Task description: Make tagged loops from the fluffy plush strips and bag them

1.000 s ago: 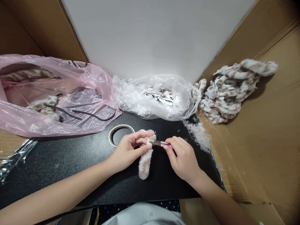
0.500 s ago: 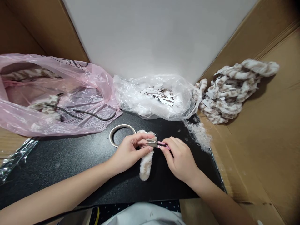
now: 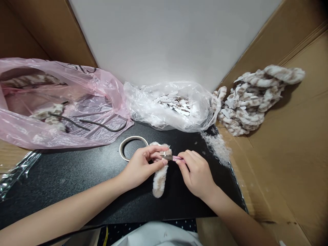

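My left hand (image 3: 143, 164) is closed on a fluffy cream-and-tan plush strip (image 3: 159, 184), pinching it near its middle over the black table. The strip's lower end hangs toward me, and its upper part curves behind my fingers. In my right hand (image 3: 198, 174) are small thread snips (image 3: 176, 158) with pink dotted handles. Their metal blades point left and lie against the strip at my left fingertips, the tips partly hidden. A small white bit (image 3: 167, 150) sticks out of the plush just above the blades. Beside my left hand lies a roll of tape (image 3: 121, 150).
A pink plastic bag (image 3: 102, 82) with plush pieces and dark cords stands at the left. Behind my hands, a clear bag (image 3: 143, 106) holds white scraps. Plush strips (image 3: 256, 95) are piled at the right, near loose fluff (image 3: 217, 148). Cardboard walls (image 3: 289, 143) flank the table (image 3: 84, 191).
The snips' handles have come closer together and the blades have turned slightly. Both hands and the plush strip stay almost in place.
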### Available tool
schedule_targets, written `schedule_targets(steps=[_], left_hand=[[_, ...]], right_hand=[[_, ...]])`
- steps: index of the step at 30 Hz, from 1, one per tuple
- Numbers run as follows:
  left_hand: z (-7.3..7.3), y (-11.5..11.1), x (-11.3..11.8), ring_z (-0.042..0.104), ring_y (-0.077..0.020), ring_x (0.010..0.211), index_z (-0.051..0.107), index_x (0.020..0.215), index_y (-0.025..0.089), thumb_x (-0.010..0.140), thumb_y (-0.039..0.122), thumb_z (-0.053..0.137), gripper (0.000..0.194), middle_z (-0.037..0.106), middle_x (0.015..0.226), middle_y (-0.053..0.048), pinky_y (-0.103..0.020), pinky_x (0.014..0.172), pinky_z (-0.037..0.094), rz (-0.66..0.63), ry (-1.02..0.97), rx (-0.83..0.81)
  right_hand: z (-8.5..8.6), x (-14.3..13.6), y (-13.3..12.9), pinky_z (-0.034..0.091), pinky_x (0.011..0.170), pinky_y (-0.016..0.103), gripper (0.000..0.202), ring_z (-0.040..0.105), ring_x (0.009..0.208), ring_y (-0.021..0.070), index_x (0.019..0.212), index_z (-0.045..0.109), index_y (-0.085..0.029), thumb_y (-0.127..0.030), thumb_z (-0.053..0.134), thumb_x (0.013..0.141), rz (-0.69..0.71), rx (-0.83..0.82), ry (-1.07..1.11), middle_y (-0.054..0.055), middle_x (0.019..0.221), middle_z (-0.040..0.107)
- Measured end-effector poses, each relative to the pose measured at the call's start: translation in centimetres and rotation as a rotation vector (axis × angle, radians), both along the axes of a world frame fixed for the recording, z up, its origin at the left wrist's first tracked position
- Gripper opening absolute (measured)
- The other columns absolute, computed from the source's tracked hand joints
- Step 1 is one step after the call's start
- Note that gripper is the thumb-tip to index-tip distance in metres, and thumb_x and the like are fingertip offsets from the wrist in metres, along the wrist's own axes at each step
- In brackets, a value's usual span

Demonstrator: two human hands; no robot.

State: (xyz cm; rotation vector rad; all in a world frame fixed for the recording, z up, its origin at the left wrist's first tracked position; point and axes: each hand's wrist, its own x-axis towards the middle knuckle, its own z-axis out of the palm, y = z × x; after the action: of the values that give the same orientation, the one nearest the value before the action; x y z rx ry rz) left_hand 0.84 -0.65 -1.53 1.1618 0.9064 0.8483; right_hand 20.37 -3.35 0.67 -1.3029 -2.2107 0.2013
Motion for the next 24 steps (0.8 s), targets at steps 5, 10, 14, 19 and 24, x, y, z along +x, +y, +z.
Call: schedule_targets(steps=[5,10,14,19,24], left_hand=[[0.1,0.1,0.0,0.068,-0.0187,0.078,0.063,0.112,0.013,0.075,0.032,0.074,0.043,0.073,0.083,-0.006,-0.028,0.073,0.051,-0.011,0.006,-0.033],[-0.1,0.2,0.1,0.068,-0.0189,0.082,0.062,0.114,0.014,0.076,0.032,0.074,0.043,0.072,0.082,-0.004,-0.028,0.075,0.051,-0.012,-0.009,-0.031],[-0.1,0.1,0.1,0.066,-0.0161,0.076,0.060,0.115,0.015,0.077,0.029,0.073,0.043,0.070,0.079,-0.003,-0.025,0.070,0.049,-0.030,-0.011,0.002],[-0.1,0.0,-0.1,0.066,-0.0162,0.079,0.057,0.117,0.015,0.078,0.025,0.072,0.043,0.072,0.086,-0.005,-0.025,0.072,0.048,-0.076,0.006,0.058],[-0.2,-0.1,-0.1,0.065,-0.0132,0.075,0.057,0.119,0.018,0.079,0.025,0.072,0.043,0.069,0.079,-0.001,-0.022,0.068,0.047,-0.079,-0.031,0.025]], right_hand=[[0.7,1.9,0.4,0.043,0.068,0.027,0.016,0.057,0.074,0.0160,0.090,0.056,-0.018,-0.021,0.042,0.097,-0.073,0.029,0.192,0.004,0.080,0.062],[0.6,3.4,0.2,0.045,0.059,0.024,0.015,0.058,0.066,0.0137,0.091,0.058,-0.020,-0.033,0.051,0.092,-0.196,-0.072,0.362,0.000,0.075,0.061],[0.0,1.2,0.4,0.043,0.047,0.020,0.026,0.054,0.050,0.0106,0.093,0.066,-0.019,-0.032,0.075,0.072,-0.129,-0.258,0.464,-0.004,0.062,0.061],[-0.8,-1.9,1.4,0.051,0.060,0.024,0.017,0.068,0.065,0.0150,0.089,0.074,-0.020,-0.013,0.066,0.076,0.052,-0.201,0.507,0.003,0.081,0.075],[-0.3,0.4,2.2,0.054,0.057,0.025,0.012,0.069,0.063,0.0167,0.079,0.075,-0.018,-0.022,0.064,0.080,-0.156,-0.180,0.597,0.003,0.074,0.075]])
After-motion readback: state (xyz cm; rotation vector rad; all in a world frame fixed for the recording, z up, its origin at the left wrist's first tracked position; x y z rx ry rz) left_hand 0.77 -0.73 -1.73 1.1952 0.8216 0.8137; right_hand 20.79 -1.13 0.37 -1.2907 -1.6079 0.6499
